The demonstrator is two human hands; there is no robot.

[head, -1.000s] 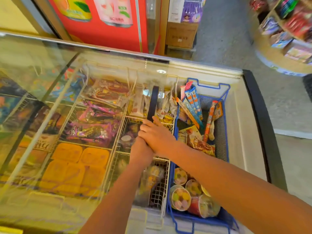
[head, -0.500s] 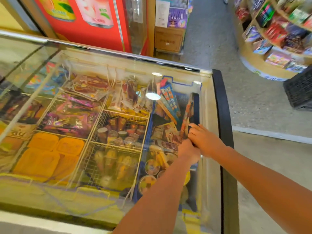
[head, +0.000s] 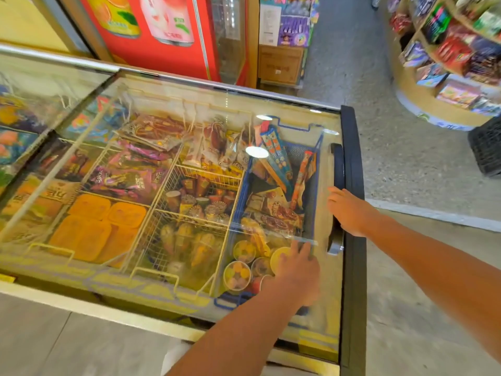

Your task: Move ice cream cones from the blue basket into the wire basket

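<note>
The blue basket [head: 315, 161] sits at the freezer's right end, under the sliding glass lid [head: 329, 302]. Long wrapped ice cream cones [head: 276, 150] lean at its back, and cups lie at its front. Left of it is the white wire basket [head: 206, 180] with wrapped cones [head: 199, 248] in its near section. My left hand [head: 296, 267] lies flat on the glass over the cups, fingers apart. My right hand [head: 349, 210] is closed over the black lid handle [head: 337, 164] at the freezer's right rim.
Orange tubs [head: 95, 226] and purple packets [head: 122, 180] fill the freezer's left sections. A red drinks cooler [head: 162, 36] and a cardboard box [head: 280, 63] stand behind. A snack shelf [head: 447, 63] and a black crate [head: 488, 147] are across the aisle on the right.
The glass lid has slid right, from the freezer's middle to its right rim, and covers the blue basket. My left hand has left the handle and rests on the glass.
</note>
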